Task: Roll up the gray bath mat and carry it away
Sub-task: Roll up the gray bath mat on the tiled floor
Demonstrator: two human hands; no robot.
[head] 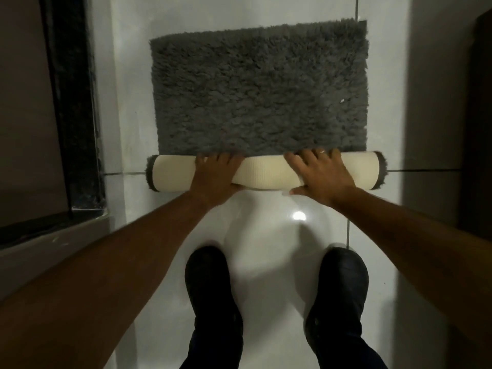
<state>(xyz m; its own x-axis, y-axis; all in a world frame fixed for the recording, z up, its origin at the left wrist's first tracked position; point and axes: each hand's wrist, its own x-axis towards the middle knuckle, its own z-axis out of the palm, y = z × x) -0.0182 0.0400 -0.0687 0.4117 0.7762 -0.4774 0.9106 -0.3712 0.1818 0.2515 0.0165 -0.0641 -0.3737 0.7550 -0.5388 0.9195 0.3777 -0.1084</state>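
Head view, looking down at a glossy white tiled floor [266, 251]. Gray shag bath mat [259, 89] lying flat on the tiles, its near edge rolled into a tube [266, 171] with the cream ribbed backing outward and tufts of gray pile showing at both ends. Roll set crosswise, resting on the floor just ahead of two dark shoes: left [209, 283], right [340, 286]. Left hand [217, 177] laid palm-down over the roll left of centre, fingers spread and curled over its far side into the pile, thumb tucked at the near underside; in contact with the roll but not closed around it. Right hand [318, 175] laid likewise right of centre, fingers fanned wide across the top, thumb pressed low against the near side, a ring visible on one finger. Both forearms bare, reaching in from the lower corners. Dark door frame [74, 107] along the left edge, shadowed wall [436, 102] at right. Bright lamp reflection [298, 216] on the tile between hands and shoes. Unrolled part of the mat extending away toward the top.
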